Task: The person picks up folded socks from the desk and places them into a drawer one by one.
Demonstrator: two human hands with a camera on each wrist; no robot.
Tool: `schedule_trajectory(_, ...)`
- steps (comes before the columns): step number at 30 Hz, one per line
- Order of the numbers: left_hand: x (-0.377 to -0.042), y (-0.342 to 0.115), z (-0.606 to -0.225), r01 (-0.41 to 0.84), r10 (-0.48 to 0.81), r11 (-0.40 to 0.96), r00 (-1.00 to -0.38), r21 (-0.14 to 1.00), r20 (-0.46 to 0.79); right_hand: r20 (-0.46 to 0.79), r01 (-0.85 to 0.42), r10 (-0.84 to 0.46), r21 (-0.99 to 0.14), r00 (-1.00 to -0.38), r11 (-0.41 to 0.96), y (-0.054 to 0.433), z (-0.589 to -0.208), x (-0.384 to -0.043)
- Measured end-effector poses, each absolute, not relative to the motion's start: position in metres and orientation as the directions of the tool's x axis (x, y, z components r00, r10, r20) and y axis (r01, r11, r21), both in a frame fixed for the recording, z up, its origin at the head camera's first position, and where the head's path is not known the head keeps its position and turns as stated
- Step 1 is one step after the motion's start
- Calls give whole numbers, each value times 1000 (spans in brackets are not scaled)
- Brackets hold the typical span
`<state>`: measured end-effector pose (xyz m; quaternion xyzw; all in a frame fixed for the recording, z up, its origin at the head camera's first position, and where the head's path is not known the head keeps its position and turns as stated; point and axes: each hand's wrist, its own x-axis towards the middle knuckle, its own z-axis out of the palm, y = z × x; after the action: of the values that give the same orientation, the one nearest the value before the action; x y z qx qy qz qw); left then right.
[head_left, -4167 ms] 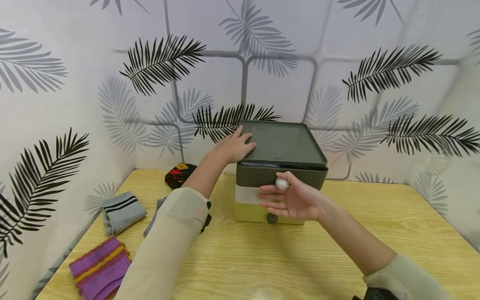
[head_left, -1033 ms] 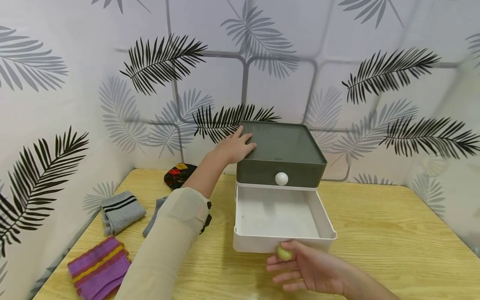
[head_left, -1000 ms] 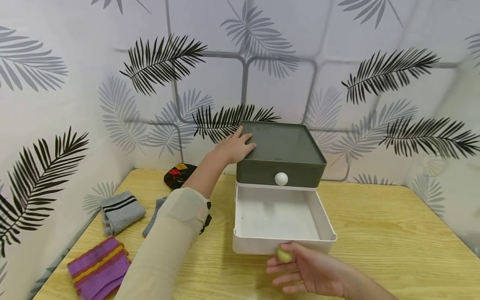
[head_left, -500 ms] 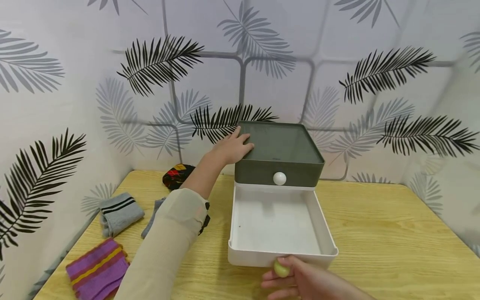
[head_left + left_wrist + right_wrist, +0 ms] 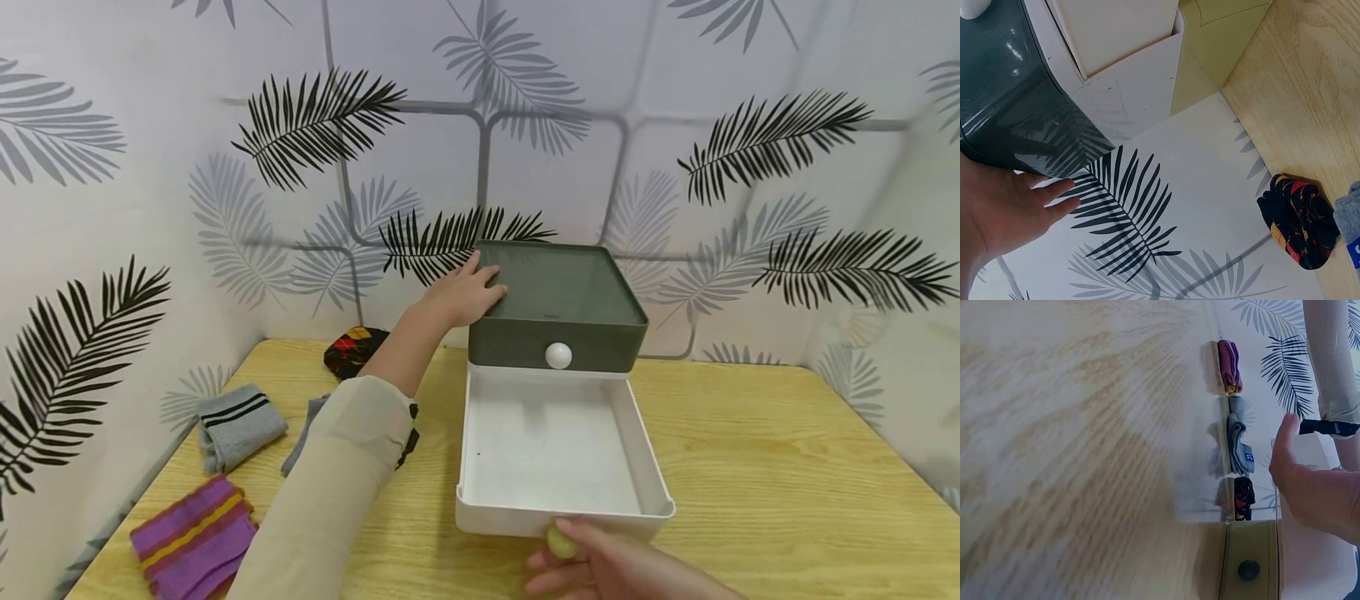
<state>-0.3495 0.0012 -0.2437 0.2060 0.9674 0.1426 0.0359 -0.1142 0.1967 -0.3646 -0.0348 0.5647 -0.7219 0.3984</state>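
Note:
A small drawer unit stands on the table with a dark grey top (image 5: 558,283). My left hand (image 5: 459,296) rests on the left edge of that top with its fingers spread. The white middle drawer (image 5: 555,450) is pulled far out, and a tiny dark speck shows on its bare floor. My right hand (image 5: 600,562) pinches the green drawer knob (image 5: 561,542) on its front. In the right wrist view the yellow-green bottom drawer (image 5: 1266,550) is in, with a dark round knob (image 5: 1249,570). A white knob (image 5: 558,356) marks the dark top drawer, which is also in.
Folded socks lie along the left of the table: a purple striped pair (image 5: 195,537), a grey pair with black stripes (image 5: 240,427) and a dark red-and-yellow patterned pair (image 5: 352,352). Another grey pair (image 5: 307,425) is partly behind my left forearm. A leaf-print wall (image 5: 555,158) stands close behind.
Earlier my right hand was at the top drawer's white knob, with that drawer slightly out. Since then the white drawer has come out toward me, a little farther over the last second. The left hand stayed.

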Motion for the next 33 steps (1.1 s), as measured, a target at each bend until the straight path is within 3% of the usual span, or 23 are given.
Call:
schedule_trajectory(6,-349,0,-244,389,409,874,-912,292,-10,-396,496,-745,-862,-536,102,209,-336,-106)
schedule_trajectory(12,-350,-1,-243,388,406,875,-914,289,-1,-7,178,-876,-980,-482,-90,232,-291,-128)
schedule_trajectory(14,-351,0,-243,387,404,877,-915,286,-2,108,-2,-841,-992,-530,-126,240,-271,-141)
schedule_trajectory(16,-351,1,-244,385,404,877,-915,288,-6,191,-251,-739,-967,-646,-31,247,-251,-153)
schedule_trajectory(19,-351,2,-245,384,404,876,-915,292,-9,325,-546,-512,-751,-795,372,252,-227,-176)
schedule_trajectory(21,-351,2,-245,385,405,876,-914,292,-9,379,-527,-368,-563,-849,637,255,-218,-197)
schedule_trajectory(24,-351,2,-245,386,405,876,-914,289,-6,418,-403,-236,-374,-877,835,259,-215,-235)
schedule_trajectory(28,-351,1,-245,390,409,874,-912,291,-7,356,-282,-155,-339,-922,897,266,-222,-280)
schedule_trajectory(33,-351,-1,-245,397,418,864,-908,309,-3,173,-212,-159,-354,-972,911,268,-232,-309)
